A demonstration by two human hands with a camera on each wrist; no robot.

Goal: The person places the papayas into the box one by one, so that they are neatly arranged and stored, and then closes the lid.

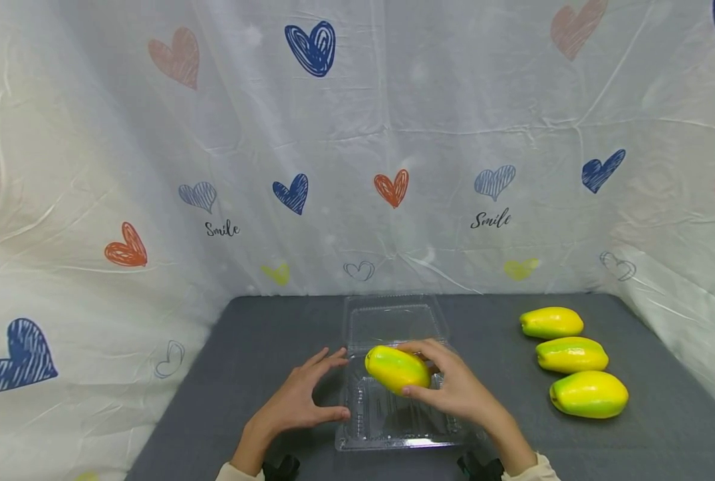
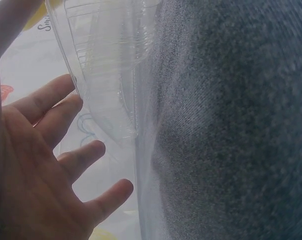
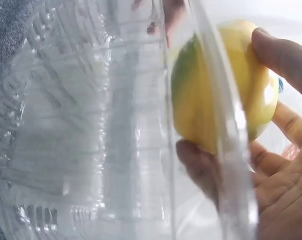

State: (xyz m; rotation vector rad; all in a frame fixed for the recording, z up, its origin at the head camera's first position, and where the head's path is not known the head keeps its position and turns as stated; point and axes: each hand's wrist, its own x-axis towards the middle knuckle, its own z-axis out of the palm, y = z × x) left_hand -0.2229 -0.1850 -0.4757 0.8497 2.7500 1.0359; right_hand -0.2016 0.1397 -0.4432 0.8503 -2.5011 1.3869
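Observation:
My right hand (image 1: 454,382) grips a yellow-green papaya (image 1: 396,369), thumb on the near side and fingers round the far side. In the head view the fruit overlaps the clear plastic clamshell container (image 1: 357,446), whose lid is folded back toward the wall. The right wrist view shows the papaya (image 3: 195,100) by the container's rim, partly behind the clear wall (image 3: 91,125). On the container's left side my left hand (image 1: 302,395) is spread, its fingertips right at the edge. The left wrist view has those straight fingers (image 2: 56,120) at the plastic rim.
Three more papayas lie in a row at the right of the grey-covered table (image 1: 213,414): a far one (image 1: 552,323), a middle one (image 1: 573,355) and a near one (image 1: 589,395). Behind the table hangs a white curtain (image 1: 430,87) printed with hearts.

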